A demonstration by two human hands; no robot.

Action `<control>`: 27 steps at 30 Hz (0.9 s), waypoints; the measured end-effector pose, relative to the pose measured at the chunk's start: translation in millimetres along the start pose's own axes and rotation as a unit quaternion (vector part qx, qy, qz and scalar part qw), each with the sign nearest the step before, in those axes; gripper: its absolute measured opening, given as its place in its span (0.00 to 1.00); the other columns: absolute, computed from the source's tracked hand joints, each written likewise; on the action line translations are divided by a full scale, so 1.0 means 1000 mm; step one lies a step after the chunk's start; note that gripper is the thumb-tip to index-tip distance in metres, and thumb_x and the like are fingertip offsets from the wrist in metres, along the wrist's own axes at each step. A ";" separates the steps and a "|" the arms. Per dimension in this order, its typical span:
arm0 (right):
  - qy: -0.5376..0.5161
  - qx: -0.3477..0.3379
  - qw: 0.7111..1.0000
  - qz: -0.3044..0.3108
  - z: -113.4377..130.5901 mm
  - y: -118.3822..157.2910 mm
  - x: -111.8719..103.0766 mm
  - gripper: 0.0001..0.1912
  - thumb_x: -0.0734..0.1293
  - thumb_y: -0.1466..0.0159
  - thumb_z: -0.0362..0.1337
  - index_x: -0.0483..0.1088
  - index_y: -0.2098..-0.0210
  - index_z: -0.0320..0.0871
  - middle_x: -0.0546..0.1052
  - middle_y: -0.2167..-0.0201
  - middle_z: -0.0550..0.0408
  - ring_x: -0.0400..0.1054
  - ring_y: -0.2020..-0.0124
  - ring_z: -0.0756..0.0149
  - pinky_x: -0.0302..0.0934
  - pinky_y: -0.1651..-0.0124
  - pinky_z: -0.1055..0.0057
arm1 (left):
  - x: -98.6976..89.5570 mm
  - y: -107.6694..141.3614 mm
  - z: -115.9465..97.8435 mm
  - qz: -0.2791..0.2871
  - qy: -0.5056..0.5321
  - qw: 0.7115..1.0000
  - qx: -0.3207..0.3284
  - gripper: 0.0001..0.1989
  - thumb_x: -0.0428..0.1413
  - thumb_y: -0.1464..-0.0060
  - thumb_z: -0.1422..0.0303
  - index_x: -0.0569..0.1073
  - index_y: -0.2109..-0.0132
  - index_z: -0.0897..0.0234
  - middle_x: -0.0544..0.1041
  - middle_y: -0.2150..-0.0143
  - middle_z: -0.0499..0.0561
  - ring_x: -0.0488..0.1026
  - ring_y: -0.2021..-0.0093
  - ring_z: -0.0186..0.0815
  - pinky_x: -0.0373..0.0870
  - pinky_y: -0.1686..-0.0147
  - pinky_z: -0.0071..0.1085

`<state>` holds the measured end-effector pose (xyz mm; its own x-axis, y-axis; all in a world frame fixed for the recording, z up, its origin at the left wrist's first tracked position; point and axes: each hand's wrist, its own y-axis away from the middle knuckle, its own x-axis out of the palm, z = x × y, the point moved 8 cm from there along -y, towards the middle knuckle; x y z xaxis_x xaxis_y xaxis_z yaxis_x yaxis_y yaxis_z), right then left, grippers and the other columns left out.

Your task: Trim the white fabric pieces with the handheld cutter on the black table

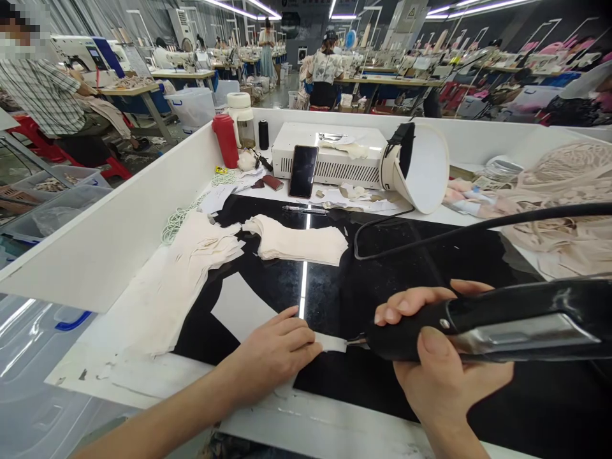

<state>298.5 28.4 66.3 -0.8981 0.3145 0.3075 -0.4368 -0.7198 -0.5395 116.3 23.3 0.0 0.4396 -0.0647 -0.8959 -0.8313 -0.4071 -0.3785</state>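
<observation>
My left hand (272, 347) lies flat with its fingers stretched out, pressing on a pale sheet-like piece (241, 306) over the black work surface (344, 376). The narrow end of that piece sticks out to the right of my fingertips. Wrapped around a black corded handheld tool (530, 319) is my right hand (444, 376), thumb on its near side. The tool's thin metal tip points left and meets or nearly meets the narrow end; contact is hard to tell. Beyond my hands lies a stack of cream fabric pieces (301, 242), and a larger cream stack (186, 268) is at left.
The tool's black cable (459, 228) arches over the right side. At the back stand a white vented box (329, 153), a phone (303, 172), a white cone-shaped shade (428, 169) and a red bottle (224, 141). Cream fabric strips (568, 185) heap at right. White walls (119, 204) edge the table.
</observation>
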 end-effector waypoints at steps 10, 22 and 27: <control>0.012 0.008 1.000 -0.005 0.001 0.005 -0.002 0.24 0.77 0.38 0.37 0.68 0.45 0.49 0.74 0.67 0.57 0.69 0.69 0.61 0.71 0.68 0.62 | 0.005 -0.004 -0.001 0.036 -0.022 0.998 -0.043 0.17 0.45 0.29 0.79 0.73 0.42 0.63 0.75 0.58 0.49 0.72 0.57 0.35 0.62 0.30 0.52; -0.019 0.015 1.000 -0.019 0.000 -0.002 0.009 0.22 0.77 0.39 0.39 0.69 0.48 0.49 0.74 0.70 0.59 0.68 0.73 0.64 0.71 0.72 0.64 | 0.004 -0.002 -0.006 0.014 -0.056 0.998 -0.025 0.15 0.47 0.28 0.77 0.73 0.43 0.64 0.74 0.58 0.48 0.72 0.56 0.34 0.57 0.27 0.51; -0.052 0.025 0.998 0.014 -0.009 -0.001 0.021 0.21 0.76 0.37 0.37 0.69 0.47 0.50 0.75 0.68 0.60 0.70 0.72 0.65 0.72 0.70 0.64 | 0.006 -0.002 -0.006 0.016 -0.048 0.998 -0.031 0.14 0.46 0.27 0.76 0.73 0.43 0.64 0.74 0.58 0.48 0.72 0.54 0.35 0.58 0.28 0.51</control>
<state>279.1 41.1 66.4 -0.8986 0.2298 0.3738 -0.4060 -0.7585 -0.5097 122.4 18.4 -3.5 0.3758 0.0069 -0.9267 -0.8205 -0.4624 -0.3361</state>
